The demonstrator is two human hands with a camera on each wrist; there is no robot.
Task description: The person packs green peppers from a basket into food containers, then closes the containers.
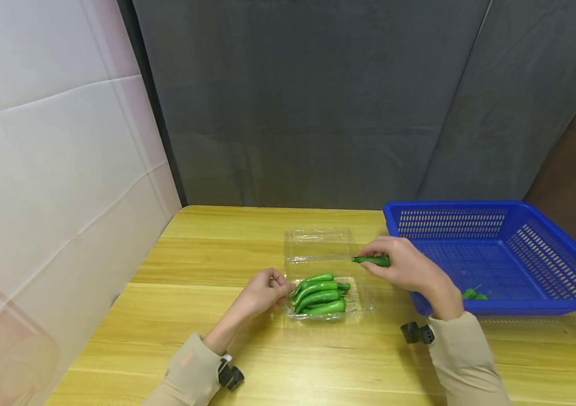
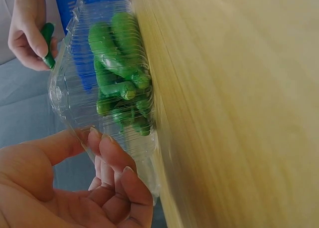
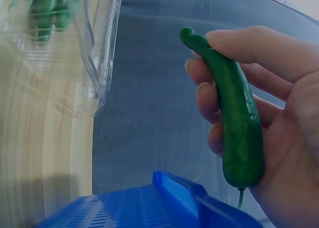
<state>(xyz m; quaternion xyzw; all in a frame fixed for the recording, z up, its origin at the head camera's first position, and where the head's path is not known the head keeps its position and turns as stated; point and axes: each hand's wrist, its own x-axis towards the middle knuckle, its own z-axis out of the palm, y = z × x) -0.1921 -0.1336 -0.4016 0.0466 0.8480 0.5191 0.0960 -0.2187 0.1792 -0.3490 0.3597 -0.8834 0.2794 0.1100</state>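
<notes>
A clear plastic clamshell box [image 1: 361, 304] lies on the table with its lid [image 1: 318, 243] folded back. Several green chili peppers [image 1: 321, 294] are lined up side by side inside it. At the box's left side, my left hand [image 1: 265, 292] pinches its edge between thumb and fingertips, as the left wrist view shows. My right hand [image 1: 399, 262] holds one more green chili pepper [image 3: 237, 123] in the air, above and to the right of the box. Thumb and fingers grip that pepper near its curved tip, and its thin stem end hangs at the palm side.
A blue perforated plastic basket [image 1: 470, 307] stands at the right of the table, close to my right forearm. A few green peppers [image 1: 474, 294] lie in its near part. Grey fabric [image 1: 288, 113] hangs behind the wooden table [image 1: 206, 254], and a white sheet [image 1: 54, 158] hangs at the left.
</notes>
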